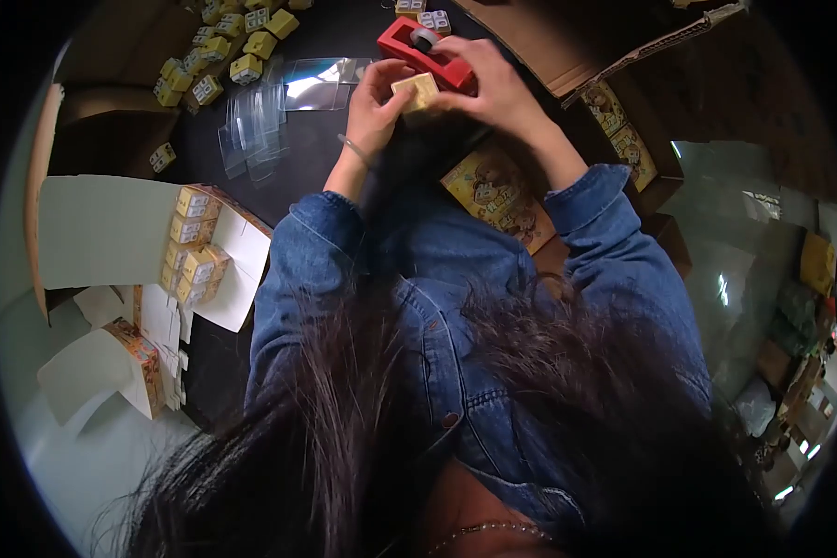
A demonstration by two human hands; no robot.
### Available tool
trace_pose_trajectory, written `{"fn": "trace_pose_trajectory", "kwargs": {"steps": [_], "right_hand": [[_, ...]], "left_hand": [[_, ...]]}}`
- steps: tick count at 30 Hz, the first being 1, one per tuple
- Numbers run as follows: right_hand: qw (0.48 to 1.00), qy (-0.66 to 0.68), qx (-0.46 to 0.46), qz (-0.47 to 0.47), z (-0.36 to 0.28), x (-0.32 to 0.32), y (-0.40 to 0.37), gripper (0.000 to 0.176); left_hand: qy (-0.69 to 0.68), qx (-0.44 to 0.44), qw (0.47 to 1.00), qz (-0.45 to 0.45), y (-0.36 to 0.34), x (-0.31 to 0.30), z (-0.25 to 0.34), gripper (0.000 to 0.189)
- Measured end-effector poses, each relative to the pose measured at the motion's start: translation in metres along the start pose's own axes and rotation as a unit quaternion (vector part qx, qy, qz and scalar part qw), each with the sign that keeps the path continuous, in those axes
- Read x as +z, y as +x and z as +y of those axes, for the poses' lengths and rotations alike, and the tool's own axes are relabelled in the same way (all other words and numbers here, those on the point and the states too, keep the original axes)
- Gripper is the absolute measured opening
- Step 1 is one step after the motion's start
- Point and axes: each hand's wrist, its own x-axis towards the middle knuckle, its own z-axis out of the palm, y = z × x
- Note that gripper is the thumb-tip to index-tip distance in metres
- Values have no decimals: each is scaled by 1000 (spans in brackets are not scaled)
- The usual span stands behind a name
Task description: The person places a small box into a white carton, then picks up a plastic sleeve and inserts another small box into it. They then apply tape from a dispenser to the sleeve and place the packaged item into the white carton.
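Note:
A small pale yellow box [415, 91] is between my two hands above the dark tabletop. My left hand [376, 104] is closed round its left side, thumb toward the front. The thumb of my right hand [495, 88] presses at the box's right side. The upper fingers of that hand reach over a red tape dispenser [398, 35], near its grey tape roll [425, 39]. The dispenser lies just behind the box. Whether a strip of tape is on the box, I cannot make out.
Clear plastic sheets [254, 130] lie left of my hands. Several small yellow boxes [216, 48] are scattered at the back left. More stand stacked [193, 244] on white card. An open cardboard carton [539, 42] is at the back right, a printed yellow box [498, 193] beside my lap.

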Motion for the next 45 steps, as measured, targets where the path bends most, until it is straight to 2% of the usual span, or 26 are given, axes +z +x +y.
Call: {"fn": "trace_pose_trajectory", "kwargs": {"steps": [1, 3, 4, 5, 8, 10, 11, 14, 16, 18, 19, 20, 22, 23, 25, 27, 30, 32, 33, 35, 36, 39, 42, 43, 44, 45], "right_hand": [[999, -42, 22, 26, 25, -6, 1, 45], [989, -59, 127, -49, 65, 1, -4, 32], [981, 113, 147, -56, 65, 2, -2, 25], [981, 112, 146, -55, 64, 2, -1, 25], [992, 17, 97, 80, 39, -5, -15, 21], [959, 117, 256, 23, 15, -22, -25, 17], [898, 303, 320, -4, 31, -7, -35, 13], [856, 406, 320, 4, 56, 12, -49, 13], [860, 397, 320, 23, 60, 20, -58, 13], [939, 142, 314, -7, 62, 21, -63, 13], [944, 142, 298, 10, 67, 31, -82, 14], [878, 296, 375, 22, 60, 32, -88, 12], [842, 444, 281, 119, 13, 27, -78, 11], [851, 444, 266, 92, -13, 21, -69, 20], [905, 328, 253, 100, -34, 26, -55, 32], [911, 317, 245, 100, -24, 37, -53, 43], [910, 267, 310, 61, -30, 44, -53, 45], [964, 104, 231, 79, -29, 58, -63, 57], [966, 74, 242, 42, -29, 64, -74, 68], [992, -85, 55, 81, -48, 66, -80, 74], [996, -81, 0, 33, -56, 64, -83, 77], [987, 3, -158, -28, -56, 84, -76, 70], [977, 186, -77, -70, -115, 73, -32, 60], [957, 268, -2, -110, -128, 79, -17, 58], [924, 344, 77, -150, -140, 90, -4, 56], [918, 366, 29, -152, -147, 108, 15, 56]], "left_hand": [[-16, -11, 1000, -7, -1, 2, -4, 37], [25, 22, 997, -68, 1, 14, -6, 37], [60, 12, 995, -79, 2, 21, -10, 37], [45, 6, 995, -92, 3, 23, -13, 37], [44, -3, 993, -105, 0, 24, -9, 37], [63, -21, 992, -106, -1, 24, -4, 37], [63, -21, 992, -104, -1, 24, -4, 37], [35, -28, 994, -102, 2, 26, -6, 36], [63, -50, 993, -84, -2, 24, -9, 36], [51, -47, 994, -84, -7, 26, -10, 36], [72, -33, 994, -75, -10, 27, -14, 36], [95, -5, 994, -55, -1, 25, -15, 35], [114, 18, 992, -57, -2, 24, -18, 35], [98, 6, 993, -66, -3, 24, -18, 34], [67, 1, 995, -69, -3, 26, -15, 33], [-3, -19, 998, -54, -6, 24, -7, 33], [63, -42, 996, -52, -12, 18, 1, 32], [3, -39, 999, -17, -16, 16, 0, 31], [0, -53, 998, 20, -22, 15, 7, 31], [-177, -167, 964, 106, -38, 0, 7, 29], [-281, -227, 920, 152, -51, -7, 13, 28], [-458, -329, 816, 122, -101, -31, 10, 39], [-376, -237, 878, 180, -165, -61, 46, 42], [-170, -189, 937, 238, -186, -74, 49, 37], [44, -138, 948, 285, -206, -81, 59, 32], [232, -66, 909, 341, -225, -84, 69, 28]]}}
